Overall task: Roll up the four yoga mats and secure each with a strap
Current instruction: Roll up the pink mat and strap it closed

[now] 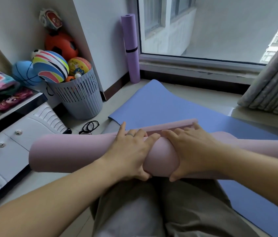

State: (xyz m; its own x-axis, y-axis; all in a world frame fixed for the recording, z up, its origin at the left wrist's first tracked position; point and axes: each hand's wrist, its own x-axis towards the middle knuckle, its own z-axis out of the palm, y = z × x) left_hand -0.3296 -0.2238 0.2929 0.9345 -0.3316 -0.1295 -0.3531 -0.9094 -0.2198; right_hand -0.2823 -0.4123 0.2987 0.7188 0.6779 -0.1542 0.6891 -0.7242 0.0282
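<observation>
From my feed I see a room corner with a pale floor [194,98], a large window [220,28] and one grey curtain [274,79] bunched at the right. I count three yoga mats in view. One purple mat [131,48] is fully rolled and stands upright against the wall just beside the window frame, with one black band [131,50] around its middle. One blue mat [160,103] lies flat on the floor, its far corner curling up slightly. One pink mat [70,153] is a thick roll lying across the person's lap, with its loose outer edge showing just past the fingertips.

Both hands are on that roll, side by side near its middle. The left hand [131,151] wraps over the top with fingers spread and thumb tucked beneath, gripping it. The right hand [193,151] grips it the same way.

Loose black straps [90,127] lie on the floor between the lap and one grey slatted basket [82,100]; I cannot tell how many. The basket is heaped with balls, at least five.
</observation>
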